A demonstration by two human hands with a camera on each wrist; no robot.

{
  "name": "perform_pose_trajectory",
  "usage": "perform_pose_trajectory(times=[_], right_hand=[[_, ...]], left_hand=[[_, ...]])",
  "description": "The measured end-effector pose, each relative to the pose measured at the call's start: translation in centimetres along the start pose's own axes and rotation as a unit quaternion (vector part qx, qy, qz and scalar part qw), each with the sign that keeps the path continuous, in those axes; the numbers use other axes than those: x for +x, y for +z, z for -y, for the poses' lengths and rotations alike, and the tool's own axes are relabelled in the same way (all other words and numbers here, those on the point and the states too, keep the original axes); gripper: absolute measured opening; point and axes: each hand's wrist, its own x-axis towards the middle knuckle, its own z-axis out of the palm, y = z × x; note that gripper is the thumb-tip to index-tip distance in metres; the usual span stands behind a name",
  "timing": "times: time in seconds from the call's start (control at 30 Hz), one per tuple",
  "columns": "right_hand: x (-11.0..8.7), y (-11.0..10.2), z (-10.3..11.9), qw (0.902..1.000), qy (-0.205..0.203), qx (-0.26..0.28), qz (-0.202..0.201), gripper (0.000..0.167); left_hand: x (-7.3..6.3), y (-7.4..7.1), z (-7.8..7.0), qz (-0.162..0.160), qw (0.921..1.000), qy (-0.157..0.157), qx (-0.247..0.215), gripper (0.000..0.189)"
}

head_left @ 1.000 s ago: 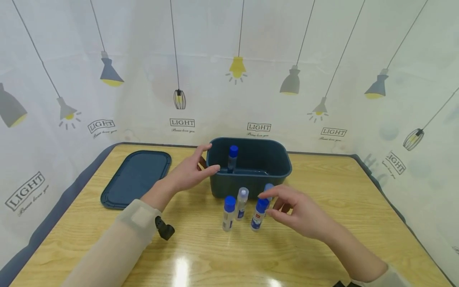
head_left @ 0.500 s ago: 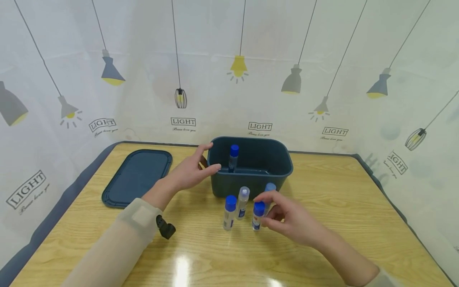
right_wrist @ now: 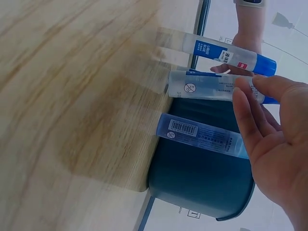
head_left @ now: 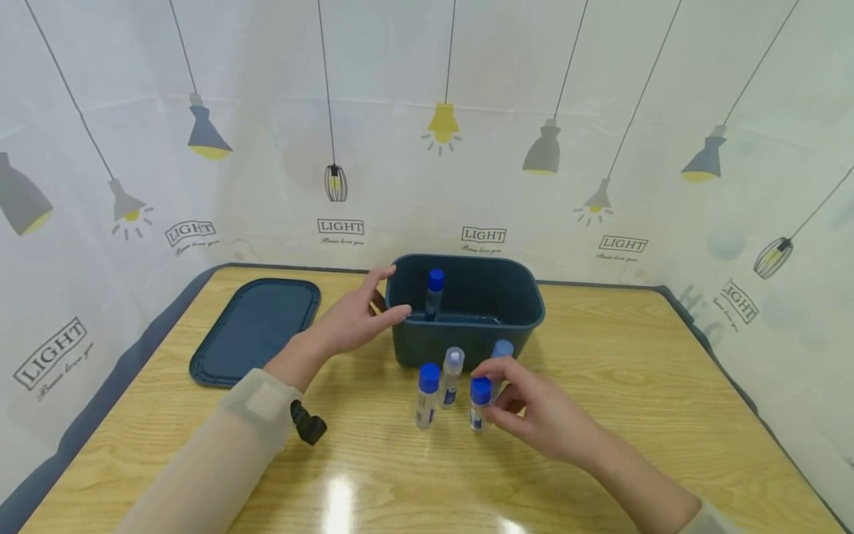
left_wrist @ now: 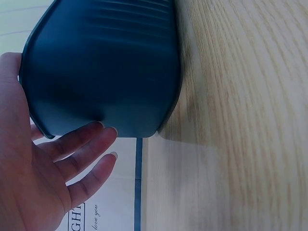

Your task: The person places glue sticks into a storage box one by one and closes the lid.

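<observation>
Your right hand (head_left: 543, 415), fingers apart beside the glue tube (head_left: 477, 417) a second ago, now pinches it near its blue cap (head_left: 480, 391) — upright in front of the bin (head_left: 427, 347), likely secure enough to lift — while your left hand (head_left: 347, 322) stays spread against the bin's end.

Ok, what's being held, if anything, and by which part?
The right hand pinches a glue bottle near its blue cap; the left hand holds the bin by its left rim.
</observation>
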Motion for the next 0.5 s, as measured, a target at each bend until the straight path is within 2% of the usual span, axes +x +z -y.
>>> perform_pose_trajectory(times=[0.13,0.3,0.5], right_hand=[[-0.4,-0.1,0.2,0.9999,-0.013,0.005,-0.005,0.044],[-1.2,-0.7,0.9,0.9981,-0.04,0.042,-0.022,0.043],[-1.8,-2.2,2.7,0.9883,-0.121,0.041,-0.084,0.051]], left_hand=[[0.0,0.1,0.0,0.0,1.0,-0.001,-0.001,0.091],[-0.1,0.1,-0.1,0.002,1.0,-0.001,-0.002,0.091],[-0.1,0.0,-0.1,0.003,1.0,-0.003,-0.001,0.091]])
